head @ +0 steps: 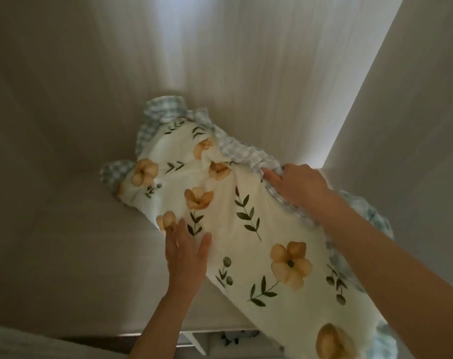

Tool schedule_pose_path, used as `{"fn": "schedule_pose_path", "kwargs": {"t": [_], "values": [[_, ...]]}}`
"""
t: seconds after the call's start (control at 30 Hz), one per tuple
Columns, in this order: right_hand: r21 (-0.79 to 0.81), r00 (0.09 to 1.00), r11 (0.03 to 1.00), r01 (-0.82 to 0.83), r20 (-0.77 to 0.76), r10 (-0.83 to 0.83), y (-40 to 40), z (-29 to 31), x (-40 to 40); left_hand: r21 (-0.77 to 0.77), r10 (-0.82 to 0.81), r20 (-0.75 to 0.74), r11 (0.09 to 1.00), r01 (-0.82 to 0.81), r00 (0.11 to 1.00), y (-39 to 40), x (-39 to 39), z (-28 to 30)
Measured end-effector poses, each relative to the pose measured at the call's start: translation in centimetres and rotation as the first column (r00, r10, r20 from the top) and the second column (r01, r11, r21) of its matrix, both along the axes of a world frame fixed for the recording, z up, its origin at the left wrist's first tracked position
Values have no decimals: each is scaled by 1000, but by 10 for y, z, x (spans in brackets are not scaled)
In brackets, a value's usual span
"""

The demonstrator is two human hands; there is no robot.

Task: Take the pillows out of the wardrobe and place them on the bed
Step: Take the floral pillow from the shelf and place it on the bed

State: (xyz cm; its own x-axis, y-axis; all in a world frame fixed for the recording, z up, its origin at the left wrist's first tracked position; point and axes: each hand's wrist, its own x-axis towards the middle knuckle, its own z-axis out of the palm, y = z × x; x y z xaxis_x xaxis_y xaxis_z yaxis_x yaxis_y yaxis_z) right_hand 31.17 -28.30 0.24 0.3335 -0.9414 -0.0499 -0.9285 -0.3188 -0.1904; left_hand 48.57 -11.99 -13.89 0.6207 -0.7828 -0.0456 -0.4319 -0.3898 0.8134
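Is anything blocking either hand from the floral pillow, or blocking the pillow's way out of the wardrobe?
Nothing visible does. The left hand lies flat on the cream floral pillow with blue gingham trim; the right hand grips its ruffled edge. Its near end already overhangs the pale wooden wardrobe shelf. The bed is out of view.

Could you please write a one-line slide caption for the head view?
Both hands pull a floral pillow off a wardrobe shelf: left hand flat on it, right hand gripping its checked frill.

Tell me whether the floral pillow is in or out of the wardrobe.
Partly out. The floral pillow has its far end on the wardrobe shelf, its near end overhanging the shelf edge, with the left hand and right hand on it.
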Motion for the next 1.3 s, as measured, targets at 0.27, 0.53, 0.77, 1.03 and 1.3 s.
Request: {"fn": "schedule_pose_path", "kwargs": {"t": [0.27,0.53,0.77,1.03,1.3], "values": [[328,957,922,206,129,-260,42,-137,-48,73,86,-50,994,-82,995,17,0,-17],[0,965,999,49,257,-47,59,-147,-42,185,273,-344,958,-220,898,21,3,-16],[330,946,943,39,291,-141,68,-159,-45,237,383,-476,923,-304,792,43,-16,-4],[390,917,918,64,339,-208,90,-165,-87,29,475,-99,880,-475,874,68,-93,23],[531,714,847,-25,602,-357,118,-157,-116,-191,530,98,841,-507,842,125,-171,68]]}}
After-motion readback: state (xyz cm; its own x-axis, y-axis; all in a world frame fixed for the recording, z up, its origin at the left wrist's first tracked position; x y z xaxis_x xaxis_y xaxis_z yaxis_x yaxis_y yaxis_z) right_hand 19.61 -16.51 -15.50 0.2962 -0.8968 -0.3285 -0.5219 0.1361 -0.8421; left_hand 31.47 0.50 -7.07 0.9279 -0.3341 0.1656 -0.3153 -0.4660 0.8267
